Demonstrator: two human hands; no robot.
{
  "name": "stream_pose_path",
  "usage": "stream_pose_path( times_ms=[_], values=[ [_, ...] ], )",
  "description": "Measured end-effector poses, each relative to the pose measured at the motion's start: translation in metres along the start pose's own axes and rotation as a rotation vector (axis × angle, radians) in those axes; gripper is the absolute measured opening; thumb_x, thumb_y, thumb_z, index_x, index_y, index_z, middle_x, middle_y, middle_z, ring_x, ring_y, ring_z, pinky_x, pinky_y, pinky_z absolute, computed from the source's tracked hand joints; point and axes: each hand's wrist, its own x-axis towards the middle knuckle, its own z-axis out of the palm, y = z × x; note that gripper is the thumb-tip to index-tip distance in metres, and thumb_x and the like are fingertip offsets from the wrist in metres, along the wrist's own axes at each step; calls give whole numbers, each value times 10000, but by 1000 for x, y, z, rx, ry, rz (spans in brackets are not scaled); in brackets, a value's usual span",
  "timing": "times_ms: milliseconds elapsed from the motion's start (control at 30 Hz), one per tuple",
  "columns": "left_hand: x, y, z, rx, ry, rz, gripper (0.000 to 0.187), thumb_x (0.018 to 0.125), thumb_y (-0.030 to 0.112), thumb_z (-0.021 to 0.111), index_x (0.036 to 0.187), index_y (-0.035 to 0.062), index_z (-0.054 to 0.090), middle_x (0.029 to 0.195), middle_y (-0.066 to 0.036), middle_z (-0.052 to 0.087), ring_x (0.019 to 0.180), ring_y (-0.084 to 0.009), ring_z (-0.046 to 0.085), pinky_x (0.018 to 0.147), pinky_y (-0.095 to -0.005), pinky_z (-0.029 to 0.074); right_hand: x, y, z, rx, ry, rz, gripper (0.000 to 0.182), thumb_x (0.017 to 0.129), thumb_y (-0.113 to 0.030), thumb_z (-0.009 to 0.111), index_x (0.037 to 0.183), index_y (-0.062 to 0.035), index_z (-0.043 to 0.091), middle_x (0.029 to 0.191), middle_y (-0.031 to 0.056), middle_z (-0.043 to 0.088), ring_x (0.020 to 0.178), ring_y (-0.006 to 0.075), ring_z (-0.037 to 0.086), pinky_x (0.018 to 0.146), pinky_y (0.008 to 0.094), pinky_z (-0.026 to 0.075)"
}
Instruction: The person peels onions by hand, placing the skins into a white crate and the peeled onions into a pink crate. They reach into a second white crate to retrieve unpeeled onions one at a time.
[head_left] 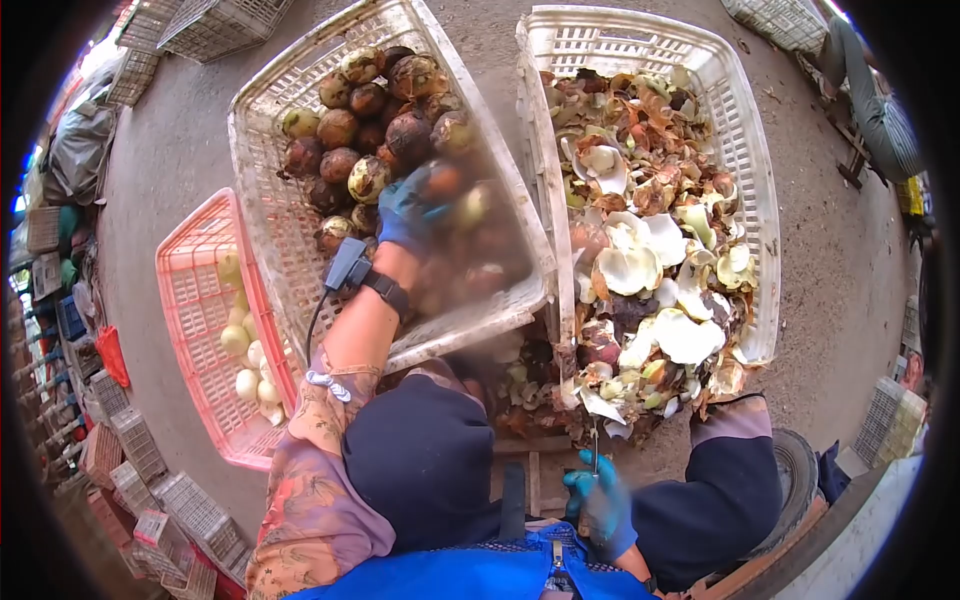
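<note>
My left hand (405,212), in a blue-green glove, reaches down among brown unpeeled onions (338,128) in a tilted white plastic crate (490,120). It is up against a reddish onion (441,183); blur hides whether the fingers close on it. Low in front of my body, my gloved right hand (600,505) is closed around a small knife (596,450), whose thin blade points up and away. Beyond that hand stands a second white crate (765,225), heaped with onion skins and peelings (640,250).
A pink crate (185,300) at the left holds several peeled white onions (236,340). Stacked crates (190,505) line the lower left. Another person's leg (860,100) shows at the upper right. A wheel (795,475) is beside my right knee.
</note>
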Motion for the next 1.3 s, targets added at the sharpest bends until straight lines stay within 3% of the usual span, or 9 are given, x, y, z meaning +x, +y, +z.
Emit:
stream_pose_path(
  times_ms=[533,600,633,700,867,933,967,1033,1300],
  values=[
    [14,-4,-5,-277,-400,-114,247,911,95,574,1129,3,646,994,-120,709,879,-250,694,685,-340,592,-8,-7,4,-12,24,15,410,967,-161,538,1333,2,455,901,71,661,601,103,568,569,251,488],
    [-14,18,11,-373,-133,-188,174,904,71,580,1055,16,645,879,-90,690,728,-216,661,599,-302,542,-10,-4,3,59,23,-58,410,964,-155,538,1334,1,455,904,74,664,599,106,572,567,253,491],
    [8,11,-26,-443,-414,-113,68,895,56,589,952,49,625,732,-48,606,618,-168,562,566,-312,484,-11,-6,3,127,13,-128,411,962,-149,538,1335,0,454,907,77,666,596,109,577,565,256,494],
    [7,15,-34,-361,-288,-17,36,892,82,608,867,70,586,647,-19,506,566,-141,463,575,-358,459,-17,-13,5,117,9,-150,410,960,-140,547,1334,2,456,911,81,671,595,115,585,561,259,499],
    [-14,5,-10,-190,-400,-88,269,837,190,717,1087,160,624,1026,-86,619,937,-299,623,839,-478,539,-15,17,-4,42,-50,-218,389,971,-137,546,1323,11,469,892,73,672,610,107,581,559,245,492],
    [-15,-18,-5,938,-258,890,343,828,222,745,1134,205,592,1129,-89,622,975,-287,627,784,-524,544,-18,27,-11,37,-50,-206,386,972,-140,546,1319,13,474,890,73,672,614,105,580,564,239,489],
    [-6,-22,-1,940,-273,886,343,828,222,745,1134,205,592,1129,-89,622,975,-287,627,784,-524,544,-19,32,-14,60,-41,-211,382,973,-141,543,1317,11,479,892,72,671,618,102,579,574,232,486],
    [15,-19,8,28,62,83,345,846,228,737,1154,222,581,1132,-96,635,981,-298,646,716,-528,565,-21,33,-18,98,-20,-211,378,974,-142,539,1316,9,484,894,72,670,621,100,577,584,225,482],
    [47,-20,0,146,117,-144,252,822,320,765,985,150,678,857,-39,686,586,-220,617,474,-311,491,-20,8,-17,121,15,-64,407,965,-107,544,1355,-14,475,922,37,647,628,65,552,573,221,468]
  ],
)
